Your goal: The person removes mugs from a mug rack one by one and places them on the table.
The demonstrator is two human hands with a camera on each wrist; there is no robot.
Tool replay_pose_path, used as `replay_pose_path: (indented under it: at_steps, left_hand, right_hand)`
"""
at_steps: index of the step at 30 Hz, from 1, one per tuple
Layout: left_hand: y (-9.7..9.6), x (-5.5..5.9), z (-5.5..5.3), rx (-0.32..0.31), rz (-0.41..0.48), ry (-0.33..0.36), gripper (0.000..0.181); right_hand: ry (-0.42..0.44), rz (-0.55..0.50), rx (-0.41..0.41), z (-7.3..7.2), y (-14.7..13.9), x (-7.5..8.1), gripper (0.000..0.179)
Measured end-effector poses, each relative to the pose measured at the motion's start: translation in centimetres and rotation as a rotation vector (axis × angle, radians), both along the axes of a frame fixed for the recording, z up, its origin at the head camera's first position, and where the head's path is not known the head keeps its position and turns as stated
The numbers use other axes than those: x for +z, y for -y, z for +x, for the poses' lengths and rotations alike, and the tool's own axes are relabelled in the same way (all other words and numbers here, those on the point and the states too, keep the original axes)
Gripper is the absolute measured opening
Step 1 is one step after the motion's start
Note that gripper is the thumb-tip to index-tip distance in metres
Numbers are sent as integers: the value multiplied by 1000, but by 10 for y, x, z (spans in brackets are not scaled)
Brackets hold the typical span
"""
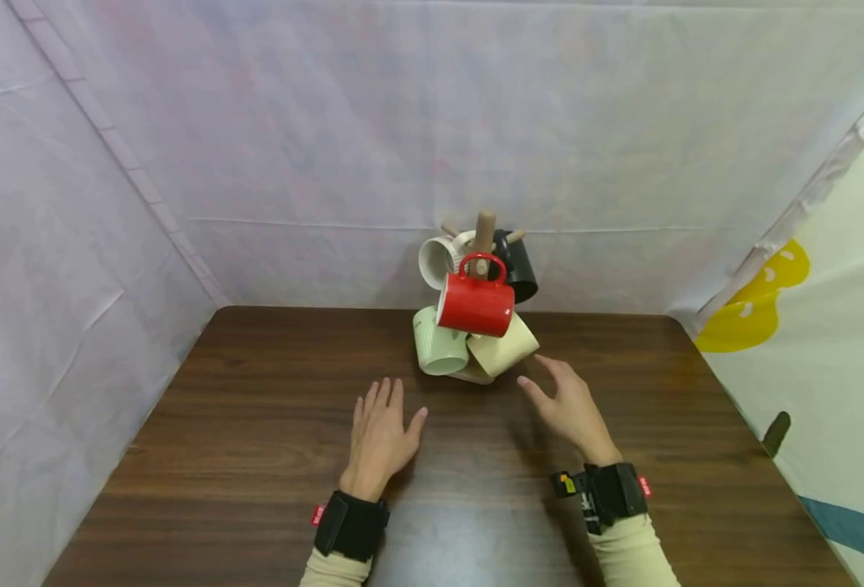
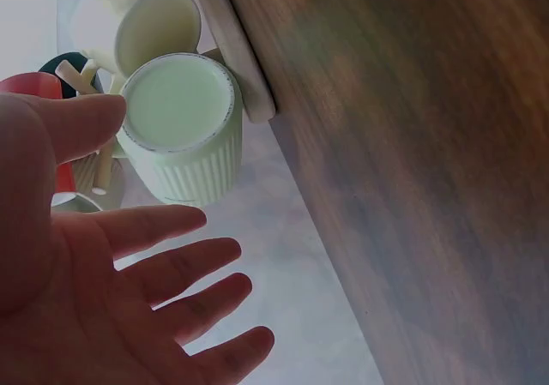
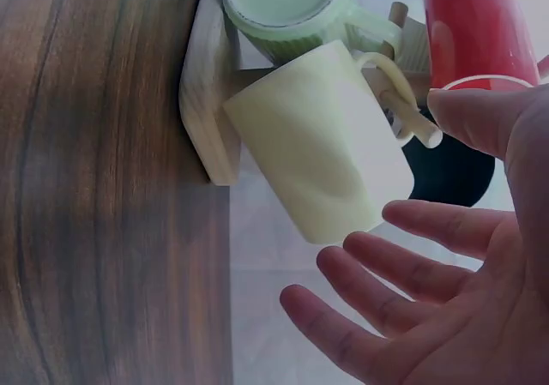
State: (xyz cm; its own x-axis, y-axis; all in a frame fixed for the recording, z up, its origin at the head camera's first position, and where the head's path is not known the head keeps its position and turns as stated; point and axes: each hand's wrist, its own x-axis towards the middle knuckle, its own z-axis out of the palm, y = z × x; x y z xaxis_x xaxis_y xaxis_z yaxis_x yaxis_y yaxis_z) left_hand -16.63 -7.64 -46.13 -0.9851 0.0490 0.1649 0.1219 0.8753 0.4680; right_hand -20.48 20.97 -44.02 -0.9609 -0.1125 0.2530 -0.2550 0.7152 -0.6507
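Observation:
A wooden mug tree (image 1: 484, 228) at the back of the table carries several mugs. A red mug (image 1: 479, 306) hangs at the front, a green ribbed mug (image 1: 438, 349) and a cream mug (image 1: 505, 346) lower down. Behind them are a white mug (image 1: 435, 262) and a black mug (image 1: 523, 273). My right hand (image 1: 567, 408) reaches close to the cream mug (image 3: 317, 145), fingers spread and holding nothing; contact is hard to tell. My left hand (image 1: 381, 444) is stretched out over the table, short of the green mug (image 2: 180, 106), and also holds nothing.
The brown wooden table (image 1: 256, 424) ends at a pale fabric wall (image 1: 315, 163) right behind the mug tree. More fabric hangs at the left, and a printed sheet (image 1: 828, 367) with yellow shapes hangs at the right. Both wrists wear black straps (image 1: 351, 526).

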Motion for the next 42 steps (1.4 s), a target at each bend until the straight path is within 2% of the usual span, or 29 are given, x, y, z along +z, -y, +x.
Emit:
replay_pose_path:
  at_steps: [6, 11, 17, 22, 27, 32, 42]
  left_hand:
    - [0, 1, 1, 2, 3, -9, 66]
    - [1, 1, 1, -1, -5, -29, 65]
    - [1, 2, 0, 0, -5, -38, 63]
    - [1, 2, 0, 4, -2, -40, 61]
    - [2, 1, 0, 5, -4, -36, 60]
    - [2, 2, -2, 7, -8, -41, 60]
    - [2, 3, -5, 11, 3, -48, 60]
  right_hand:
    - [59, 10, -22, -6, -2, 0, 60]
    - [135, -28, -33, -11, -4, 0, 63]
    - [224, -49, -56, -19, -6, 4, 73]
    - [268, -72, -67, -28, -6, 7, 82]
    - [309, -109, -67, -34, -6, 11, 84]
    - [354, -169, -87, -40, -6, 10, 89]
    - [464, -373, -99, -54, -2, 3, 101]
